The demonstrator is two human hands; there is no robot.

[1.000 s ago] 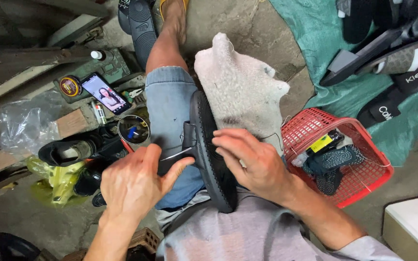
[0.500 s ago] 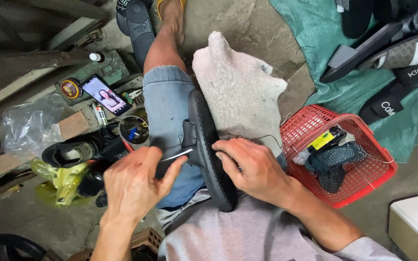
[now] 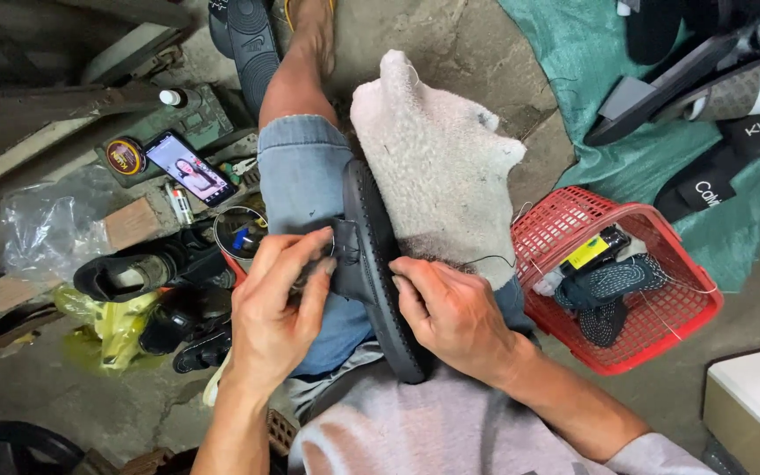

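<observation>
A black sandal stands on edge across the lap. The left hand pinches its strap, perhaps around a needle; the right hand curls on the sole rim, pinching thread. Stitching looks underway. A red basket crowds three o'clock; shoes nine.
</observation>
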